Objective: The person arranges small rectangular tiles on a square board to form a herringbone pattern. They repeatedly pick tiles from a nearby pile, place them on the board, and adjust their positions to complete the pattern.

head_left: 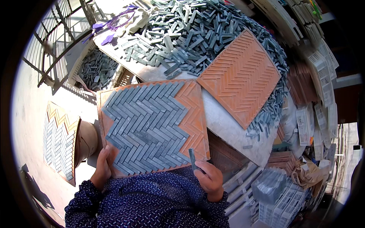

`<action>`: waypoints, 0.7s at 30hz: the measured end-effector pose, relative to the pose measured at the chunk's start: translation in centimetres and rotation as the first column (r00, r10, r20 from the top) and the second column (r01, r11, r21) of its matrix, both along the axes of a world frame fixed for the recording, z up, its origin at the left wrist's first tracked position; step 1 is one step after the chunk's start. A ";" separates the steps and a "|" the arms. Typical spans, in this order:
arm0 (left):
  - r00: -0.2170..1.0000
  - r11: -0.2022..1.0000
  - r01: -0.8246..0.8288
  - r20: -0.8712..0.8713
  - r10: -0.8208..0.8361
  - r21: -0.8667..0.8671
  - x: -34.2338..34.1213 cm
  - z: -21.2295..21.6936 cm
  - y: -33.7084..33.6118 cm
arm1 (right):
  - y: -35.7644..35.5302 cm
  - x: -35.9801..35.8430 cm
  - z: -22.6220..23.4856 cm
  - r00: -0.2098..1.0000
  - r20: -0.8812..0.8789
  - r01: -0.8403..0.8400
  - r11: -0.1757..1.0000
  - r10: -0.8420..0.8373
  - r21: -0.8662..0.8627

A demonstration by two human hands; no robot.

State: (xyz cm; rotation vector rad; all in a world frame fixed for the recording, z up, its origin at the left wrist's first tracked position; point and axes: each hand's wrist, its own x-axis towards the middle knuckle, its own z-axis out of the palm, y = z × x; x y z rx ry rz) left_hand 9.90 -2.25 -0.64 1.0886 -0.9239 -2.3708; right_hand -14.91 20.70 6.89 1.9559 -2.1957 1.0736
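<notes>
An orange tray (194, 114) with herringbone grooves lies before me, mostly filled with dark grey-green stone strips (146, 125). Bare grooves show along its right side. My left hand (101, 166) grips the tray's lower left edge, thumb on top; its other fingers are hidden underneath. In my right hand (210, 178) a single stone strip (192, 159) is pinched between thumb and fingers, standing nearly upright by the tray's lower right corner. A second orange tray (241, 78), its grooves unfilled, rests tilted on the table to the upper right, against the strip pile.
A large heap of loose strips (190, 32) covers the far part of the pale table (228, 114). At left are a crate of strips (97, 70) and a filled tray (61, 142) on a bucket (88, 140). Stacked white crates (283, 203) and orange trays (283, 161) stand at right.
</notes>
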 end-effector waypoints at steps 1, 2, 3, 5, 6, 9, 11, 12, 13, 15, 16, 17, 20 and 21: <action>1.000 1.000 0.001 -0.015 -0.001 0.003 -0.1 0.1 0.0 | 0.1 0.0 0.0 1.000 0.000 0.007 1.000 -0.007 0.008; 1.000 1.000 0.002 -0.030 -0.002 0.006 -0.2 0.1 0.0 | 0.1 0.1 -0.1 1.000 0.000 0.007 1.000 -0.007 0.003; 0.999 1.000 0.009 -0.031 -0.009 -0.003 -0.1 0.0 0.0 | 0.1 0.1 -0.2 1.000 0.002 0.007 1.000 -0.007 -0.001; 0.999 1.000 0.021 -0.034 -0.021 -0.021 0.1 -0.3 -0.1 | 0.2 0.1 -0.3 1.000 0.007 0.014 1.000 -0.014 -0.006; 0.999 1.000 0.024 -0.038 -0.024 -0.008 0.1 -0.4 -0.1 | 0.1 0.1 -0.3 1.000 0.010 0.025 1.000 -0.025 -0.004; 0.999 1.000 0.018 -0.043 -0.018 -0.009 0.1 -0.5 -0.2 | 0.0 0.2 -0.7 0.998 0.029 0.052 0.999 -0.052 -0.012; 0.999 0.997 -0.013 -0.037 0.010 -0.072 0.1 -0.7 -0.1 | -0.2 0.3 -1.0 0.998 0.035 0.053 0.998 -0.052 -0.036; 0.997 0.997 -0.062 -0.038 0.060 -0.054 0.8 -1.8 -0.7 | -0.3 0.4 -1.1 0.998 0.033 0.049 0.998 -0.048 -0.049; 0.993 0.993 -0.109 -0.037 0.108 -0.036 2.1 -3.6 -1.8 | -0.3 0.5 -1.2 0.998 0.031 0.048 0.997 -0.046 -0.063; 0.984 0.945 -0.121 0.091 0.155 -0.304 2.6 -3.8 -2.8 | 0.1 0.8 -1.5 0.999 0.040 0.027 0.998 -0.025 -0.061; 0.959 0.826 -0.042 0.209 0.191 -0.562 2.2 -2.5 -3.6 | 0.0 1.0 -1.8 0.999 0.046 0.015 0.998 -0.012 -0.066; 0.916 0.644 0.075 0.308 0.257 -0.761 1.6 -1.0 -4.3 | -0.2 1.2 -1.9 0.999 0.047 0.002 0.997 0.002 -0.073; 0.959 0.601 0.268 0.267 -0.093 -0.753 -1.6 3.1 -1.9 | -1.3 2.6 -2.4 0.992 0.099 -0.071 0.993 0.080 -0.096; 0.944 0.680 0.331 0.216 -0.251 -0.654 -2.8 4.4 -0.4 | -1.9 3.1 -2.4 0.983 0.138 -0.102 0.987 0.119 -0.120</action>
